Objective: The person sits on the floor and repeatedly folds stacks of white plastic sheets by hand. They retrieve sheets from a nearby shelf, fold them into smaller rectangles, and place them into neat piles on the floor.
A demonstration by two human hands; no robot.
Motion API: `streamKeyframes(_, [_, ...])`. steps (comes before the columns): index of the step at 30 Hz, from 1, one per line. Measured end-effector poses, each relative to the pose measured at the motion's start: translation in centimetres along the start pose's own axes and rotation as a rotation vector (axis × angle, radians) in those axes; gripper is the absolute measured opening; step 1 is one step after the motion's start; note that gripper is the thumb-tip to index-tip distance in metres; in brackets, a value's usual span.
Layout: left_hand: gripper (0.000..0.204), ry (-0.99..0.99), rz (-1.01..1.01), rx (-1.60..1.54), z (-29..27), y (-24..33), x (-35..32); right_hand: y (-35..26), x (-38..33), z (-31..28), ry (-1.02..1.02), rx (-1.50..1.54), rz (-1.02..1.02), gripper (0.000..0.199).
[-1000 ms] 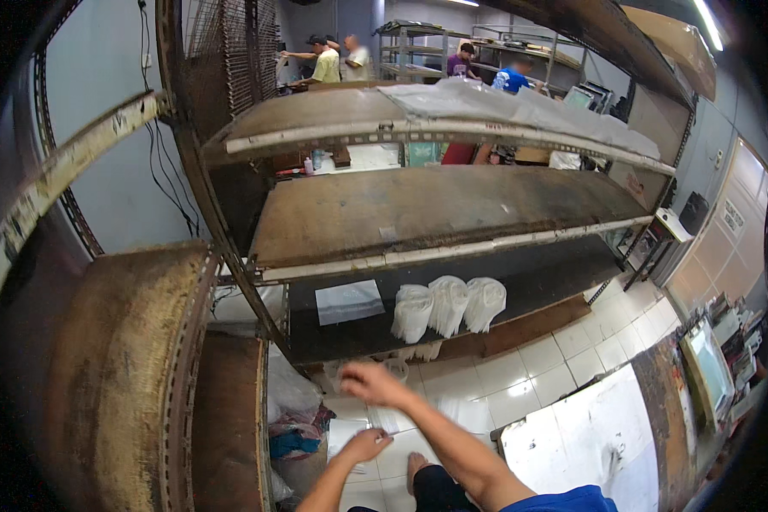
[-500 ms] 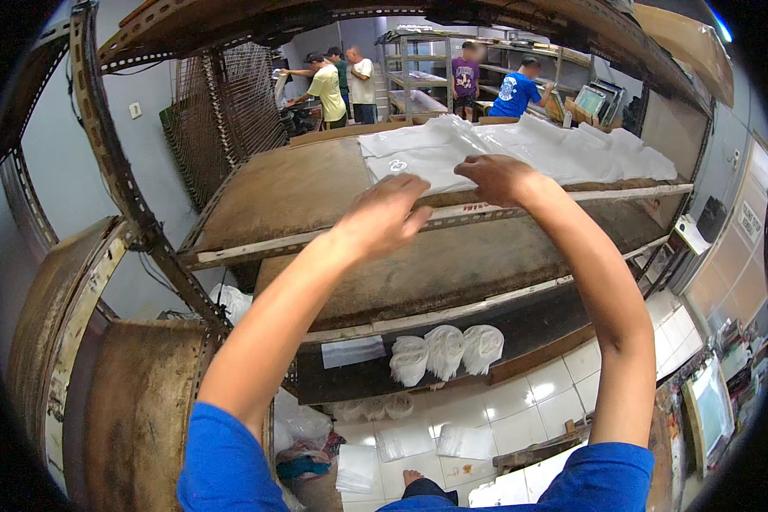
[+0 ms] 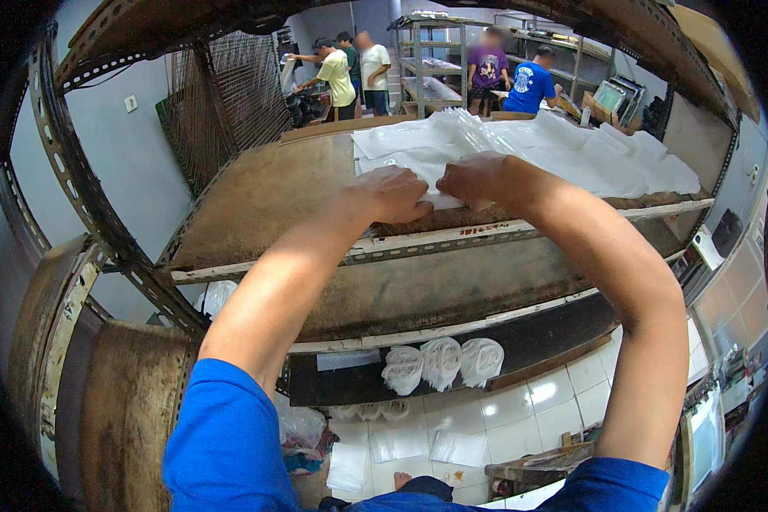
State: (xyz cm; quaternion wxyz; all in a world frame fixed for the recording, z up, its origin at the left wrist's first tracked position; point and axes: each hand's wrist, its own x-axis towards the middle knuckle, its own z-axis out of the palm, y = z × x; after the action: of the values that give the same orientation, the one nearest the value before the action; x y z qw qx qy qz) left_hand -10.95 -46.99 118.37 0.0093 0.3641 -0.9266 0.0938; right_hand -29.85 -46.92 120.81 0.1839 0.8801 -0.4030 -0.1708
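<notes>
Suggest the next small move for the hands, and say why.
Probably smooth the plastic outward with the right hand, while the left hand steadies it: the plastic looks rumpled on the shelf, and both hands are close together at its near edge.

High on the wearer's head rides the left fisheye lens, upright, facing forward and angled down! Bare arms (image 3: 657,341) in blue cloth sleeves (image 3: 226,435) sweep up from the lower edge, right up close, with the left hand (image 3: 391,193) and right hand (image 3: 478,179) above centre. Straight ahead, near, the brown wooden shelf board (image 3: 264,196)! Way back along the top, grey metal shelving (image 3: 418,68); down low, white floor tiles (image 3: 555,418). And look, towards the left rim, the dark slotted metal post (image 3: 68,179) bows with the lens!
</notes>
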Motion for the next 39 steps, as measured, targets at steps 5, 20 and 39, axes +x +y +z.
streamKeyframes(5, [0.038,0.032,0.017,0.033,-0.1,0.4,0.0,-0.3,0.0,-1.3,-0.119,-0.086,-0.034,0.032])
streamKeyframes(20, [0.046,0.040,-0.130,-0.055,-1.0,1.4,0.7,0.2,-1.5,1.4,0.284,0.114,0.050,0.017])
streamKeyframes(39, [0.013,0.135,-0.098,0.189,-1.5,4.0,-9.0,4.8,-1.7,-2.5,0.326,1.006,-0.247,0.023])
